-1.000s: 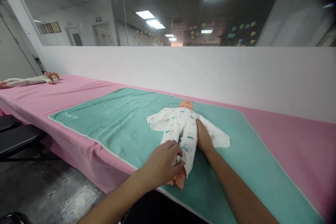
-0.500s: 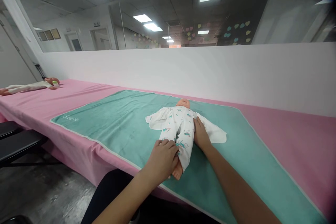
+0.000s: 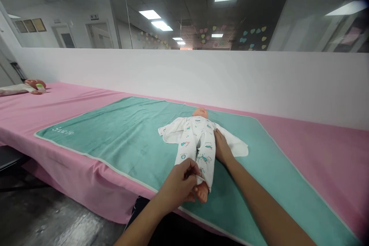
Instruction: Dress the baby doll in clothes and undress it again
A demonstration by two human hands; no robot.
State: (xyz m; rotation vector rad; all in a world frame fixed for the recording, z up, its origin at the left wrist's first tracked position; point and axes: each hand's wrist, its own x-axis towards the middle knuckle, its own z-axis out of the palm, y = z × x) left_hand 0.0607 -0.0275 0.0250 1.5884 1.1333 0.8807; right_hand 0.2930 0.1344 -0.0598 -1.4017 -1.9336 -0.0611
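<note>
A baby doll (image 3: 200, 113) lies on its back on a green blanket (image 3: 121, 138), head toward the wall and bare feet toward me. It wears white printed pants (image 3: 206, 146), and a white top (image 3: 173, 130) is spread out at both sides. My left hand (image 3: 183, 180) is closed in a pinch on the pants' cuff, just above the feet. Against the doll's side at hip height rests my right hand (image 3: 222, 147), fingers stretched along the pants; its fingertips are partly hidden.
The blanket lies on a pink-covered table (image 3: 95, 102) along a white wall (image 3: 144, 73) with a mirror or window above. Another doll (image 3: 36, 84) lies at the far left beside a small bottle (image 3: 40, 87). A black chair (image 3: 13, 157) stands at the lower left.
My left hand has turned from lying over the lower leg to pinching the cuff, baring more of the feet. My right hand stays at the doll's side. The view has shifted right.
</note>
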